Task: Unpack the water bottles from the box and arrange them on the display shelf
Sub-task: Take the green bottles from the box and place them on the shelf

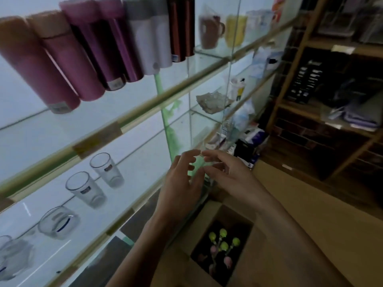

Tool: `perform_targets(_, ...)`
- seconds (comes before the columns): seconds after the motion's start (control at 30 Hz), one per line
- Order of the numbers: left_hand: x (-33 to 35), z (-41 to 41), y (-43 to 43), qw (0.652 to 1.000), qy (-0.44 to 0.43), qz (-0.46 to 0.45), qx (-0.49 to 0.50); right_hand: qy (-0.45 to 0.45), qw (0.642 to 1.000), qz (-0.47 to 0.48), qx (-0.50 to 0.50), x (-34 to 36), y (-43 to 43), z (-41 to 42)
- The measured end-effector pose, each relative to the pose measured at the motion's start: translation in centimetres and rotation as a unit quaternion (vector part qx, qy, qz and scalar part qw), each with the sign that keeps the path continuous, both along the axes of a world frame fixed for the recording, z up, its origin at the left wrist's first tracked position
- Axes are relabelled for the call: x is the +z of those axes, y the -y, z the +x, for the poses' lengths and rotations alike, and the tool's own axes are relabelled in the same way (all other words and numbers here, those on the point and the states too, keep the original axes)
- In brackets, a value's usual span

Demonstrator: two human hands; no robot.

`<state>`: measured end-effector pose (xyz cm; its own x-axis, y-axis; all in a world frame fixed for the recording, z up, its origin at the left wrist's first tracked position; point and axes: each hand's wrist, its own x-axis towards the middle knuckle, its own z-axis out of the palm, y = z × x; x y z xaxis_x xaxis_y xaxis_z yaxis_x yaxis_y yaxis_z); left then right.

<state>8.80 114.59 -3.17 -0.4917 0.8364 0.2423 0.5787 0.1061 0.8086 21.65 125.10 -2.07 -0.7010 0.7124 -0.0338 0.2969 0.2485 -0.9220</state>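
Some water bottles (222, 247) stand in the open box (232, 213), right under the hands and nearer to the person. They stand straight up, and their yellow-green and pink caps point up at the hands.

More bottles (99, 52) stand in a close row on the top glass shelf (145, 104), high up and to the left of the hands, well apart from them. Their caps point up too.

The left hand (182, 187) and right hand (230, 175) hang side by side in front of the shelf edge. Their fingers are loose and spread, and the fingertips almost meet.

Left of the hands, drinking glasses (95, 179) stand on a lower shelf, with bare glass between them and the hands. A brown counter (310, 214) lies to the right.
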Motion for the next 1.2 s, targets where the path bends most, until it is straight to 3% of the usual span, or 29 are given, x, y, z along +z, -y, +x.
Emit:
perform_targets(0.37,-9.0,-1.9,-4.7,0.976,0.019,-0.118,-0.182,0.111,0.978,-0.093,-0.149,-8.2,-0.6,1.8)
perform_targets(0.73,-17.1,-1.1,-8.2,0.933,0.052,-0.196,-0.297,0.125,0.942,-0.171,-0.262,-16.7,-0.2,4.0)
perform_targets(1.2,-32.5,3.1,-10.2,0.905,0.069,-0.288,-0.305,0.137,0.917,-0.247,-0.280,-30.8,-0.8,7.6)
